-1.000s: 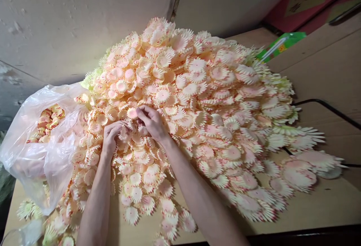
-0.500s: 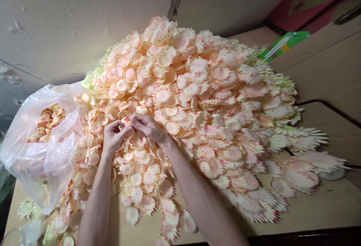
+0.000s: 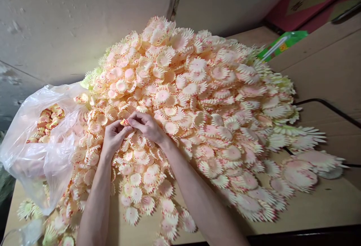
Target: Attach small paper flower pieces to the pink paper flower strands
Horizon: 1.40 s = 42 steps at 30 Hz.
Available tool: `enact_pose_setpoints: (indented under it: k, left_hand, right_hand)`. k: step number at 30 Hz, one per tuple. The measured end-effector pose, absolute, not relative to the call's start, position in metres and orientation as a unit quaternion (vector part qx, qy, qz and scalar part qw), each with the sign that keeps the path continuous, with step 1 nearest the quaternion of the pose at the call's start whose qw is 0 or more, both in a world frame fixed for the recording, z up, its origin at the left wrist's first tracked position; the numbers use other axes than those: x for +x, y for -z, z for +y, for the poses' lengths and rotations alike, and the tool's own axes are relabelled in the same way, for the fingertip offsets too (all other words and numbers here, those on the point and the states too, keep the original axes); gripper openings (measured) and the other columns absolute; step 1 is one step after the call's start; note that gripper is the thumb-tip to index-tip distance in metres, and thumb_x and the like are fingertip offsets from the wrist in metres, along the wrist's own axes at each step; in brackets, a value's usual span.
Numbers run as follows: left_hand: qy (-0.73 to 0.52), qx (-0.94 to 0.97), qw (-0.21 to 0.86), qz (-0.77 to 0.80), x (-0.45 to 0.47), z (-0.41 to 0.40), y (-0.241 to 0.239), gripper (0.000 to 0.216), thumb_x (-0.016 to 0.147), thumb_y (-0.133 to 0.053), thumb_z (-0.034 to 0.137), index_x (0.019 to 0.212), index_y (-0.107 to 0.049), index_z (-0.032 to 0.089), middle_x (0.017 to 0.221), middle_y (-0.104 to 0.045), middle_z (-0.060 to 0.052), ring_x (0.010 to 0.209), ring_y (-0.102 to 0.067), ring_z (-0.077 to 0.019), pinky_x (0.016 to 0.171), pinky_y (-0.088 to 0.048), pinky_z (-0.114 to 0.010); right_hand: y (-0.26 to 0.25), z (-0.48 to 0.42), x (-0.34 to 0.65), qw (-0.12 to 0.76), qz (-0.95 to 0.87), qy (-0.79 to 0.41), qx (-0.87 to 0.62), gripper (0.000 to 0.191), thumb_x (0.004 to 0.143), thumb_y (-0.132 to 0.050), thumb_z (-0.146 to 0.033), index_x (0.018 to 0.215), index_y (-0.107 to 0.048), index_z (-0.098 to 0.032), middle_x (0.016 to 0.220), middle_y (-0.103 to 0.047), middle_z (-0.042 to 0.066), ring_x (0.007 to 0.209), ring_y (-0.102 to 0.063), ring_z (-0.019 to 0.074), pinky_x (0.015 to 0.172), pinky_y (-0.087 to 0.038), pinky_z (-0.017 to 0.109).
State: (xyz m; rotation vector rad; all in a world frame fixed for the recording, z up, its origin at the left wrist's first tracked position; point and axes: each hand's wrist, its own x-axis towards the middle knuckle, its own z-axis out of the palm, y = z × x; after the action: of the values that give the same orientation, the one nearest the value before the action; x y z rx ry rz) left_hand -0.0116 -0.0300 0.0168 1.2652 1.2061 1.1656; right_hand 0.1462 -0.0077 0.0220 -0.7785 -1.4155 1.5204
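A small yellow artificial flower piece with red-tipped petals (image 3: 124, 122) is pinched between my two hands. My left hand (image 3: 115, 136) grips it from the left, thumb against its lower edge. From the right, the closed fingers of my right hand (image 3: 145, 126) press on its other side and hide part of it. Both hands are just above a large heap of pale pink and cream artificial flower pieces (image 3: 163, 96), round with fringed petals. To the left, a translucent plastic bag (image 3: 24, 114) holds several yellow-and-red pieces (image 3: 50, 122).
The heap spreads over a light wooden table (image 3: 316, 212) and leans toward the wall (image 3: 56, 24). A cardboard box (image 3: 329, 73) stands at the right, with a green packet (image 3: 291, 41) at its edge. A black cable (image 3: 332, 107) runs across the cardboard.
My right hand has shifted slightly left over the flower piece, covering more of it. My left hand stays nearly in place. The view has moved very slightly.
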Motion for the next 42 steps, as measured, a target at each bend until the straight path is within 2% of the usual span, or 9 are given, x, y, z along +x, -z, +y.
enact_pose_setpoints:
  k: [8,14,20,24,30,33,36,39,42]
  left_hand:
    - [-0.478,0.524,0.509,0.488,-0.0117,-0.0316,-0.016,0.034,0.071,-0.081,0.043,0.079,-0.069,0.013,0.063,-0.056,0.002,0.053,-0.041,-0.0056,0.049,-0.033,-0.019]
    - [-0.472,0.524,0.522,0.48,-0.0127,-0.0322,-0.0157,0.031,0.074,-0.079,0.041,0.078,-0.069,0.012,0.055,-0.048,0.004,0.048,-0.035,-0.004,0.044,-0.027,-0.018]
    - [-0.478,0.512,0.528,0.481,-0.0146,-0.0314,-0.0132,0.03,0.072,-0.081,0.038,0.085,-0.074,0.012,0.065,-0.063,0.001,0.054,-0.049,-0.0061,0.053,-0.04,-0.018]
    - [-0.489,0.501,0.531,0.478,-0.0138,-0.0306,-0.0119,0.03,0.072,-0.082,0.039,0.086,-0.074,0.014,0.064,-0.066,0.0,0.055,-0.053,-0.0079,0.054,-0.045,-0.019]
    - [-0.529,0.449,0.543,0.473,-0.0109,-0.0281,-0.0119,0.043,0.064,-0.086,0.042,0.094,-0.068,0.017,0.063,-0.067,0.002,0.056,-0.06,-0.0083,0.06,-0.051,-0.019]
    - [-0.537,0.425,0.537,0.492,-0.0098,-0.0269,-0.0142,0.052,0.058,-0.09,0.042,0.094,-0.062,0.018,0.059,-0.066,0.005,0.051,-0.056,-0.0065,0.056,-0.048,-0.018]
    - [-0.546,0.43,0.511,0.507,-0.0092,-0.026,-0.0171,0.049,0.056,-0.091,0.042,0.081,-0.058,0.017,0.058,-0.063,0.005,0.05,-0.053,-0.005,0.053,-0.043,-0.016]
    - [-0.533,0.469,0.487,0.508,-0.0096,-0.0263,-0.0184,0.044,0.06,-0.088,0.044,0.071,-0.057,0.015,0.06,-0.057,0.004,0.052,-0.048,-0.0041,0.052,-0.038,-0.016]
    - [-0.506,0.514,0.476,0.504,-0.0104,-0.028,-0.019,0.04,0.069,-0.082,0.047,0.071,-0.061,0.014,0.06,-0.052,0.004,0.051,-0.04,-0.0044,0.049,-0.031,-0.019]
  right_hand:
    - [-0.0179,-0.0076,0.1482,0.436,-0.547,-0.643,-0.311,0.028,0.088,-0.062,-0.044,0.076,-0.057,-0.02,0.065,-0.046,-0.004,0.058,-0.039,0.01,0.054,-0.032,0.025]
    - [-0.0154,-0.0061,0.1489,0.442,-0.55,-0.638,-0.309,0.028,0.088,-0.062,-0.044,0.077,-0.058,-0.018,0.069,-0.049,-0.004,0.061,-0.04,0.0097,0.056,-0.034,0.024]
    - [-0.0184,-0.0059,0.15,0.444,-0.528,-0.65,-0.319,0.031,0.086,-0.065,-0.046,0.075,-0.055,-0.019,0.067,-0.044,-0.004,0.059,-0.036,0.0094,0.053,-0.03,0.023]
    - [-0.0184,-0.006,0.1503,0.452,-0.518,-0.649,-0.326,0.031,0.087,-0.064,-0.046,0.075,-0.053,-0.02,0.067,-0.039,-0.005,0.058,-0.033,0.0094,0.052,-0.026,0.024]
    - [-0.0124,-0.0036,0.1495,0.487,-0.542,-0.605,-0.32,0.032,0.091,-0.06,-0.047,0.077,-0.054,-0.019,0.07,-0.044,-0.004,0.066,-0.04,0.0105,0.063,-0.035,0.024]
    - [-0.0128,-0.0041,0.1495,0.486,-0.55,-0.596,-0.325,0.032,0.09,-0.06,-0.049,0.079,-0.055,-0.019,0.07,-0.045,-0.004,0.064,-0.041,0.0102,0.061,-0.035,0.023]
    - [-0.0139,-0.0055,0.1498,0.469,-0.535,-0.621,-0.328,0.032,0.09,-0.06,-0.051,0.081,-0.053,-0.021,0.065,-0.04,-0.006,0.053,-0.035,0.0084,0.048,-0.028,0.022]
    - [-0.013,-0.0059,0.1498,0.457,-0.531,-0.644,-0.309,0.031,0.09,-0.06,-0.051,0.082,-0.052,-0.022,0.062,-0.036,-0.007,0.048,-0.03,0.0073,0.044,-0.024,0.022]
    - [-0.0123,-0.0057,0.1501,0.445,-0.537,-0.655,-0.292,0.031,0.09,-0.061,-0.049,0.081,-0.052,-0.021,0.063,-0.036,-0.007,0.05,-0.032,0.0071,0.044,-0.024,0.021]
